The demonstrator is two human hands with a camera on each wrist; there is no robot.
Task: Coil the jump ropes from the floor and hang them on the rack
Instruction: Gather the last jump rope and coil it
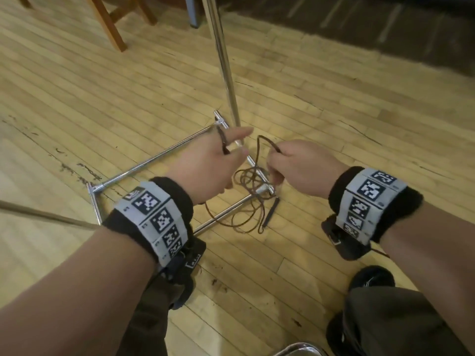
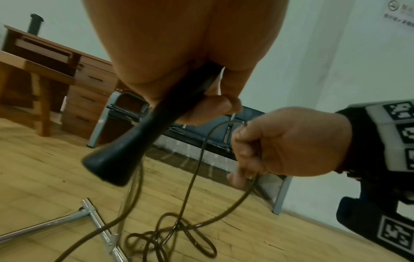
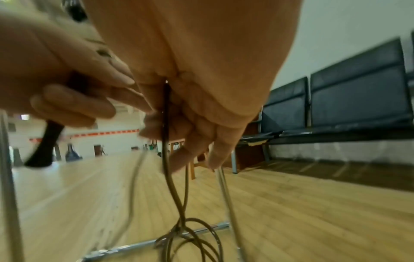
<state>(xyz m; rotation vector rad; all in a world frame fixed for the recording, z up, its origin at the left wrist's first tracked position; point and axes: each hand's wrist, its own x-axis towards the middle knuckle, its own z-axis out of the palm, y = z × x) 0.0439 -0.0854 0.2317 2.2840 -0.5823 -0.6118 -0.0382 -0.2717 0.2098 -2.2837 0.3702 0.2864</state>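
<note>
Left hand [image 1: 205, 163] grips one black handle [image 2: 125, 150]; right hand [image 1: 295, 168] pinches the jump rope [image 1: 246, 201], which trails tangled over the rack [image 1: 164, 155] base on the floor [image 1: 102, 86]. Black seating [image 3: 349, 99] beyond.

Pale wood-plank floor [image 1: 102, 98], wooden desk [image 2: 67, 74], black bench seats [image 3: 358, 92], white wall [image 2: 313, 53].

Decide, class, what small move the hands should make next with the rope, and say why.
Probably the right hand should carry its pinched loop of thin brown jump rope across to the left hand, which grips one black handle; most cord lies tangled on the wooden floor.
</note>
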